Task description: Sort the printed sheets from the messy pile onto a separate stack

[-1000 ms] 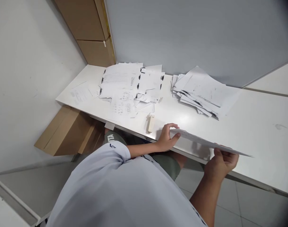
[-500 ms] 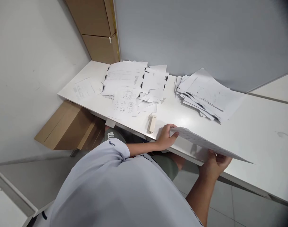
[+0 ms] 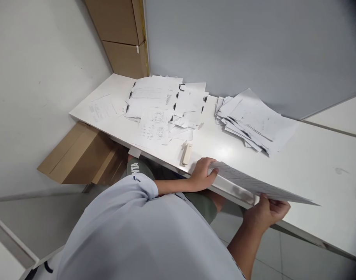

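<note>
**At the desk's front edge, two hands hold one sheet**

Along the front edge of the white desk (image 3: 318, 163), the left hand (image 3: 204, 175) and the right hand (image 3: 263, 214) hold a single paper sheet (image 3: 253, 182) by its near side. The sheet is tilted, with faint print on its face, and it lies over the desk edge just above the desktop, its far corner pointing right. The left fingers (image 3: 208, 167) curl together around the sheet's left end, their tips at the edge. The right fingers (image 3: 278, 208) lie under the sheet's lower edge, with the thumb (image 3: 263, 199) on top, pinching the paper between them.

Just beside the left hand, a cream stapler (image 3: 187, 154) lies on the desk. Farther along, a loose paper pile (image 3: 250, 124) sits to the right, its sheets fanned and streaked with black toner. To the left, spread papers (image 3: 157, 101) overlap, some with black marks along their edges and some with printed diagrams. A single page (image 3: 100, 111) lies apart near the desk's left end.

A grey partition (image 3: 239, 50) rises behind the desk, and cardboard boxes (image 3: 119, 35) stand in the corner. Another cardboard box (image 3: 78, 155) leans below the desk's left end.
</note>
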Action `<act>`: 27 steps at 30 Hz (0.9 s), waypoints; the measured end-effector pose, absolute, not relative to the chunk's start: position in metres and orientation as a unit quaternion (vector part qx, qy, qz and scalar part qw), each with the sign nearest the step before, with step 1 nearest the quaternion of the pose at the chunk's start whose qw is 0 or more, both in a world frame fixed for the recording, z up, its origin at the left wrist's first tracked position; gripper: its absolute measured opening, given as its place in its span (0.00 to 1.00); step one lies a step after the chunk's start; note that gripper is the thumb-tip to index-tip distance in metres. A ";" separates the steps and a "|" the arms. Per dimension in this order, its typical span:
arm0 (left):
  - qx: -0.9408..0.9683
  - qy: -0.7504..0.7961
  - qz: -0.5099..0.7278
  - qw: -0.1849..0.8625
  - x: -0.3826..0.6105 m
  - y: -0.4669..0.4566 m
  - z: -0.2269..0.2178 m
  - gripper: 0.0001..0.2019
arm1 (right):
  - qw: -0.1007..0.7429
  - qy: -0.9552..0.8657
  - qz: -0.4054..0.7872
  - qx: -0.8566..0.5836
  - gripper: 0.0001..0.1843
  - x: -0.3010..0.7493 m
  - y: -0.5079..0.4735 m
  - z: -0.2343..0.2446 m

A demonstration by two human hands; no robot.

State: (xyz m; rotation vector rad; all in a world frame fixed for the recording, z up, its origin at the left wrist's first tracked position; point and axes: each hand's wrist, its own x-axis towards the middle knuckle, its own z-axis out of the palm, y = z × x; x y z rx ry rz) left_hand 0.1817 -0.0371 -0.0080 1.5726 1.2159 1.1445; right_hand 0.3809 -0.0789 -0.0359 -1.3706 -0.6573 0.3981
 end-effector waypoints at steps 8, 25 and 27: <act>0.586 0.545 0.408 0.439 0.172 -0.044 -0.001 0.15 | 0.699 -0.298 0.204 -0.617 0.23 0.367 -0.081 -0.034; 0.538 0.499 0.416 0.537 0.075 -0.101 0.025 0.18 | 0.516 -0.372 0.395 -0.663 0.17 0.347 -0.119 -0.030; 0.485 0.532 0.401 0.566 0.062 -0.106 0.013 0.19 | 0.446 -0.378 0.471 -0.660 0.20 0.340 -0.127 -0.039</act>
